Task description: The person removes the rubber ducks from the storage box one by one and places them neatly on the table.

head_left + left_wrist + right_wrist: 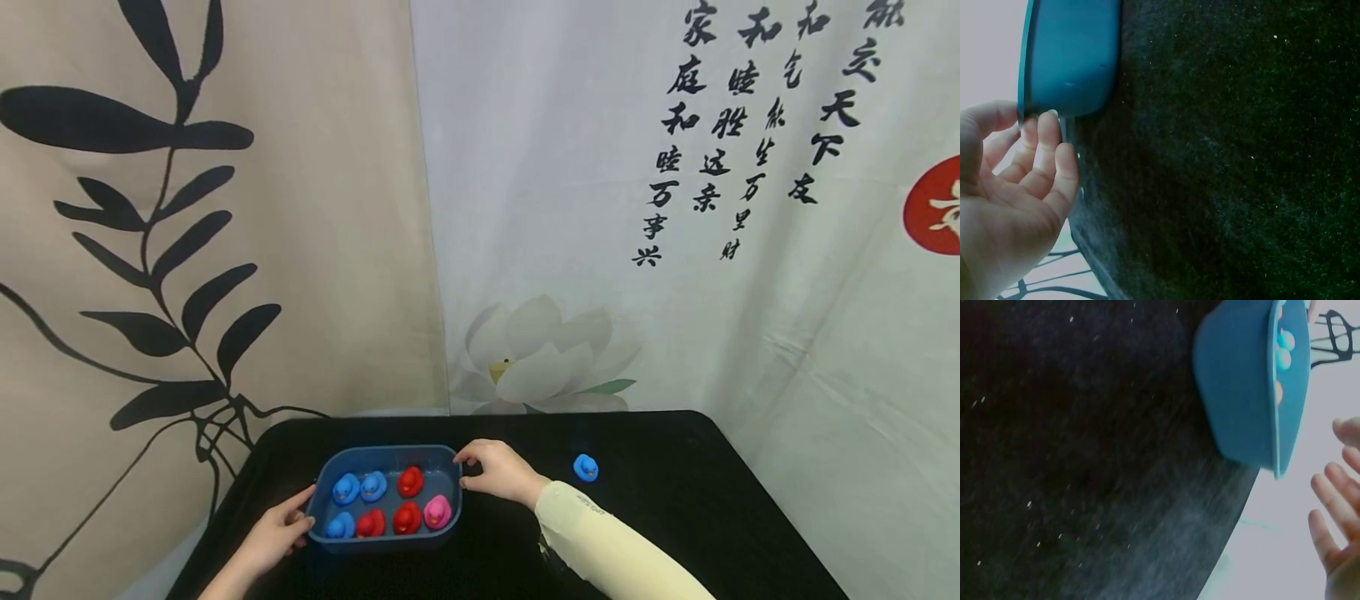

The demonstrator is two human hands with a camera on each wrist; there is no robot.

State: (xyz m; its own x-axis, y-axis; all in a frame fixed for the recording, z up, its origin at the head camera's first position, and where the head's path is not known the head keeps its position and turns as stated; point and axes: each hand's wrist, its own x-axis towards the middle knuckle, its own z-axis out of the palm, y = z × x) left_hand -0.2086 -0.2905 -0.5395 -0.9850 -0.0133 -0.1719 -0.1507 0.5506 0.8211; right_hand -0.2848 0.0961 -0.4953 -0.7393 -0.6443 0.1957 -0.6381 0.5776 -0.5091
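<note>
A blue rectangular tray on the black table holds three blue rubber ducks, three red ones and a pink one. My left hand pinches the tray's left end, with the thumb at the rim and the fingertips against the wall in the left wrist view. At the right end, my right hand has its thumb and fingers spread close by the rim. The right wrist view shows a gap between those fingers and the tray.
Another blue rubber duck sits on the black tabletop, to the right and beyond my right forearm. Behind the table hangs a printed cloth with leaves, a flower and writing.
</note>
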